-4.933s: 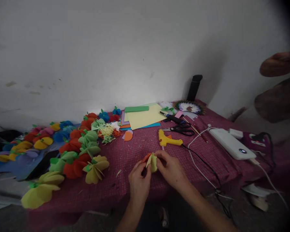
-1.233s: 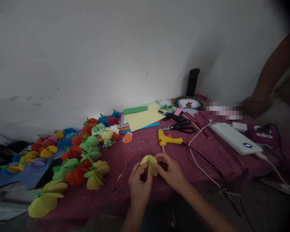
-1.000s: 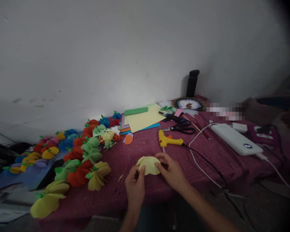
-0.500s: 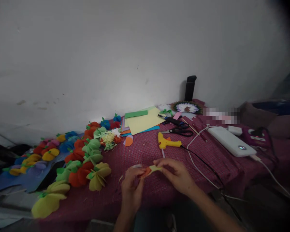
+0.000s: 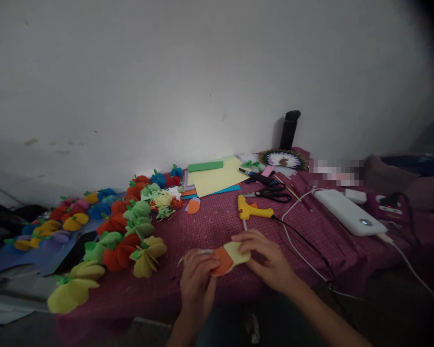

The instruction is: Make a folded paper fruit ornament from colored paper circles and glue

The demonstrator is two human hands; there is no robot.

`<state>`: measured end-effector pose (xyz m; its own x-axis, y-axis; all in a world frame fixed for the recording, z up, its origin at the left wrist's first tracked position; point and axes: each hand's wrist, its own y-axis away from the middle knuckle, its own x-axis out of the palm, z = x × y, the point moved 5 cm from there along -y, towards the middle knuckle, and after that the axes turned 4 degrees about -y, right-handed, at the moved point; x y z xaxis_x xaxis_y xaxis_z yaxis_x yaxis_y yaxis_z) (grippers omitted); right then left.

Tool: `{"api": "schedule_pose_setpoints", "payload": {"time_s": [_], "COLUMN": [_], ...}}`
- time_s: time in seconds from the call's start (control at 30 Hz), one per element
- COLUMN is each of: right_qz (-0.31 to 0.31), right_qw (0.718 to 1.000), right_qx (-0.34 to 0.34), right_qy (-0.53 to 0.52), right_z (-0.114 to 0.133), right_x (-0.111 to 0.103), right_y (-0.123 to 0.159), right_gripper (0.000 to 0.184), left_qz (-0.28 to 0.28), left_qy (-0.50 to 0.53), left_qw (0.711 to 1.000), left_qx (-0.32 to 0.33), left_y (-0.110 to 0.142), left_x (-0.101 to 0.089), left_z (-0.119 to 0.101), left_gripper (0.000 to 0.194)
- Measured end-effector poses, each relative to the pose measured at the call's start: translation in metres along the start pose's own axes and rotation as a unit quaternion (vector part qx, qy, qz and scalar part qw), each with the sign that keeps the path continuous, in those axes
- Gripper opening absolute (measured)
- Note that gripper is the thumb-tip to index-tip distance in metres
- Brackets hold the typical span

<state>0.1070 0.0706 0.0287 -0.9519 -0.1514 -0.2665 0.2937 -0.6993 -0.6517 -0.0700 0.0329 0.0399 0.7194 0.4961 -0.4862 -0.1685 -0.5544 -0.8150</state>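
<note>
Low over the front of the table, my left hand (image 5: pixel 198 277) is closed on an orange paper piece (image 5: pixel 224 262). Fingers and thumb of my right hand (image 5: pixel 265 258) pinch a pale yellow paper piece (image 5: pixel 235 250). The two pieces meet between my hands; whether they are joined I cannot tell. Just beyond my right hand lies a yellow glue gun (image 5: pixel 255 212) on its side. Black-handled scissors (image 5: pixel 275 194) and a utility knife (image 5: pixel 258 177) rest behind it. A cut orange and lilac paper shape (image 5: pixel 193 206) lies farther back.
Several folded-paper pumpkins (image 5: pixel 117 250) crowd the left side. Coloured paper sheets (image 5: pixel 217 178) lie near the wall, with a black bottle (image 5: pixel 288 131) to their right. A white power bank (image 5: pixel 347 212), a purple power socket (image 5: pixel 386 209) and loose cables (image 5: pixel 307 250) occupy the right.
Both hands have turned the paper pieces, so their broad faces now show instead of a narrow view. The grip of each hand stays closed, and the view has shifted slightly.
</note>
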Motion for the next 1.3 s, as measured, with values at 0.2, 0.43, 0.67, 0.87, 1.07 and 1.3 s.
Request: {"api": "schedule_pose_setpoints", "payload": {"time_s": [0.2,0.43,0.67,0.87,1.07,1.3], "right_qz": [0.048,0.079,0.104,0.130,0.224,0.327], "right_qw": [0.974,0.963,0.965,0.949,0.948,0.921], "right_qx": [0.218,0.250,0.227,0.154,0.088,0.102], "right_qy": [-0.044,-0.054,0.079,0.243,0.208,0.185], "right_z": [-0.027,-0.050,-0.053,-0.048,-0.027,-0.015], "right_x": [0.014,0.032,0.040,0.042,0.053,0.060], "right_y": [-0.008,-0.017,-0.023,-0.023,-0.016,0.001], "right_gripper": [0.020,0.027,0.026,0.028,0.033,0.072], "left_qz": [0.052,0.074,0.146,0.203,0.305,0.351], "left_qy": [0.118,0.091,-0.147,-0.216,-0.211,-0.229], "left_qw": [0.939,0.913,0.940,0.952,0.929,0.908], "left_qx": [-0.320,-0.390,-0.271,-0.080,-0.023,0.006], "left_y": [0.013,0.020,0.009,0.020,0.044,0.048], "left_x": [0.016,0.020,0.024,0.041,0.041,0.033], "left_z": [0.029,0.046,0.049,0.027,0.021,0.022], "left_gripper": [0.018,0.034,0.027,0.030,0.039,0.064]}}
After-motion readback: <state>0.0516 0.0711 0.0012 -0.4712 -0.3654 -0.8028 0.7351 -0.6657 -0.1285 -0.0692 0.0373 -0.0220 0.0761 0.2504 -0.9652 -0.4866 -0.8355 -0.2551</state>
